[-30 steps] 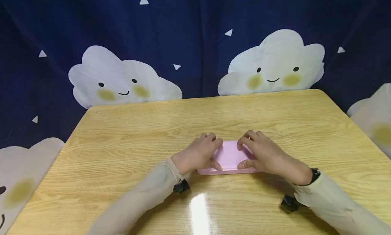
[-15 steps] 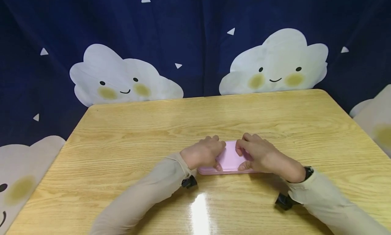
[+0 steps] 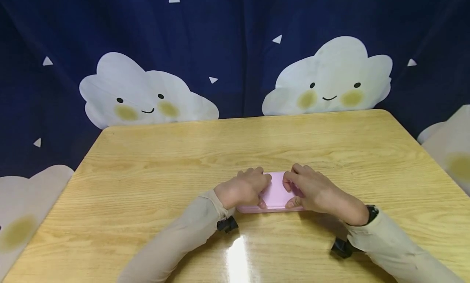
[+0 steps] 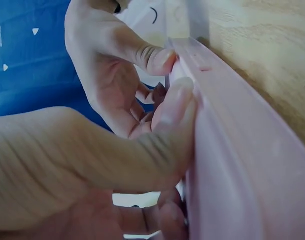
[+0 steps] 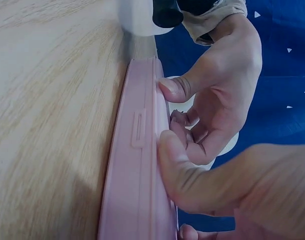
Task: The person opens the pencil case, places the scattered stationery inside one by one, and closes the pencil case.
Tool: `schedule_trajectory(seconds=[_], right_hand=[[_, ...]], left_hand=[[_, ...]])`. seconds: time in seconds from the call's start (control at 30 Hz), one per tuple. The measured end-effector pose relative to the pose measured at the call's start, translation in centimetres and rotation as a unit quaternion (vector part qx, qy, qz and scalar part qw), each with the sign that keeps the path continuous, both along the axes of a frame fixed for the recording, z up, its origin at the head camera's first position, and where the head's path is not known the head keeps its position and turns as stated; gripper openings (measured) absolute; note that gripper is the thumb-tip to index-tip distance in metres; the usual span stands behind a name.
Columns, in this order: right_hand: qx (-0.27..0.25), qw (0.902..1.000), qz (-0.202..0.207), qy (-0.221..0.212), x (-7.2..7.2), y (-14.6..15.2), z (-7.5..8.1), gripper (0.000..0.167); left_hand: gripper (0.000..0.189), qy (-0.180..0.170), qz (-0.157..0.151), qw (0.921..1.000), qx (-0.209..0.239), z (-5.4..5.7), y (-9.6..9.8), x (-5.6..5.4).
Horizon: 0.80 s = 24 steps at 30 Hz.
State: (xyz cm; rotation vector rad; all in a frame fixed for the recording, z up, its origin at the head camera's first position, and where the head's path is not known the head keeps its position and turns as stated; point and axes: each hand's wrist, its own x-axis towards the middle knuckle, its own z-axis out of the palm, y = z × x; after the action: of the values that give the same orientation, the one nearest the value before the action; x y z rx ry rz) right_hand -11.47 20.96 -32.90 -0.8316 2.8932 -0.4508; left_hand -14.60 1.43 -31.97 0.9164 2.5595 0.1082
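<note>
A flat pink plastic case [image 3: 276, 190] lies lidded on the table, long side toward me. My left hand [image 3: 244, 188] grips its left part, thumb at the lid's front edge and fingers bent over the top. Mirroring it on the right, my right hand [image 3: 316, 189] has its thumb at the same edge and its fingers curled on the lid. In the right wrist view, a small slotted latch [image 5: 138, 128] shows on the case's front side, below both thumbs. The hands cover both ends of the lid.
The wooden table [image 3: 165, 152] extends round the case on all sides. Behind it hangs a dark blue curtain [image 3: 235, 42] with smiling clouds. Black wrist cameras sit under both forearms, the right one [image 3: 341, 248] low over the tabletop.
Over the last second my left hand has shifted slightly right along the case, and my right hand slightly left. The case stays in place, its lid down.
</note>
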Motion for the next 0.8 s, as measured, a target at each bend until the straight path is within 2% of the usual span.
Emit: schedule_trajectory(seconds=[0.27,0.67,0.8], right_hand=[[-0.009,0.9999,0.007,0.002,0.0,-0.4,0.0,0.042],[-0.01,0.9999,0.01,-0.004,-0.3,0.0,-0.2,0.04],[-0.028,0.9995,0.017,0.005,-0.3,0.1,-0.6,0.04]], left_hand=[[0.037,-0.029,-0.001,0.9994,0.021,0.3,-0.9,-0.5],[0.036,-0.016,-0.014,0.9996,0.017,0.2,-0.7,-0.5],[0.034,-0.017,-0.02,0.9989,0.039,0.2,-1.1,-0.7]])
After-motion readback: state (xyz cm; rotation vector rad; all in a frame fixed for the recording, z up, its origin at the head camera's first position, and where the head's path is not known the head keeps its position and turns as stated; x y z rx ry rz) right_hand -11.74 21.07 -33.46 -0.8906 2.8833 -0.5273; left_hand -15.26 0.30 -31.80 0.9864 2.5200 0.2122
